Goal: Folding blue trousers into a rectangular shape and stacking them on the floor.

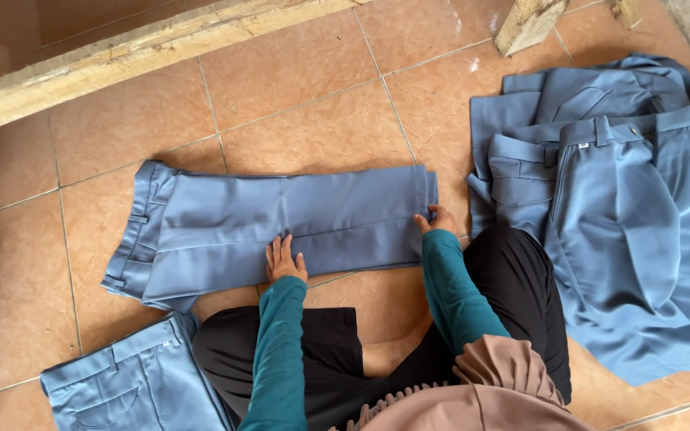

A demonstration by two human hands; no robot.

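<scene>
— Trousers (281, 227), blue, folded: where do they lie?
— On the tiled floor (297, 104) before my knees, waistband to my left. My left hand (285, 259) presses flat on the near edge, fingers spread; my right hand (438, 219) pinches the folded end. A pile of blue trousers (624, 215) lies to the right.

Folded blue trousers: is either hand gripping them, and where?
Right hand pinches the folded blue trousers at their right folded end; left hand lies flat on the near edge.
</scene>
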